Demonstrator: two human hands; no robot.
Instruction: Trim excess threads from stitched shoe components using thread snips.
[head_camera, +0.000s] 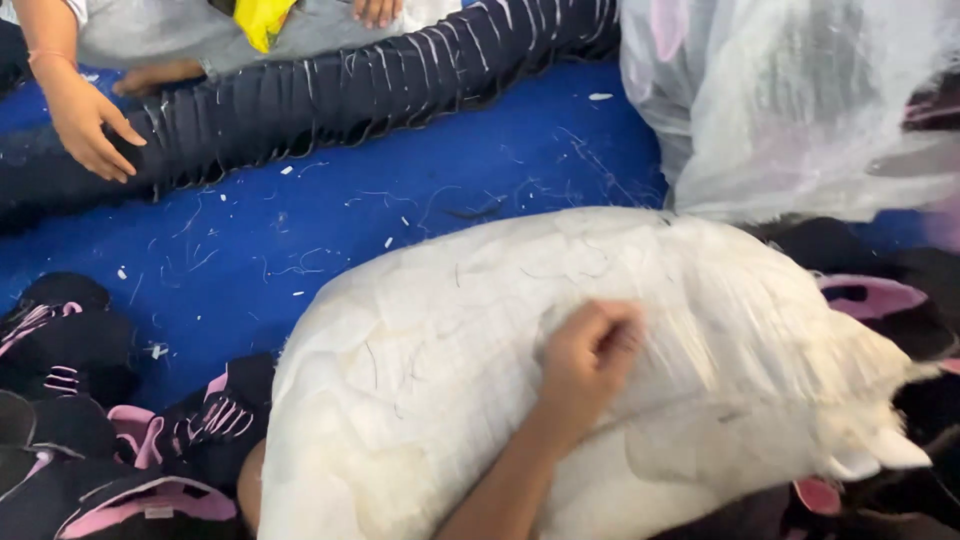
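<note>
A large white woven sack (430, 380) lies bulging across the lower middle of the view, its gathered mouth pointing to the right. My left hand (585, 358) rests on top of it, with its fingers closed into a fist that bunches the sack's fabric. My forearm comes up from the bottom edge. My right hand is out of sight. A patch of skin (250, 485) shows at the sack's lower left edge; I cannot tell what it belongs to.
Black and pink pieces are piled at the lower left (100, 440) and at the right (870, 295). A clear plastic bag (800, 100) stands at the upper right. Another person sits at the top, with a hand (85, 120) and a dark striped leg (350, 90) on the blue mat (450, 180).
</note>
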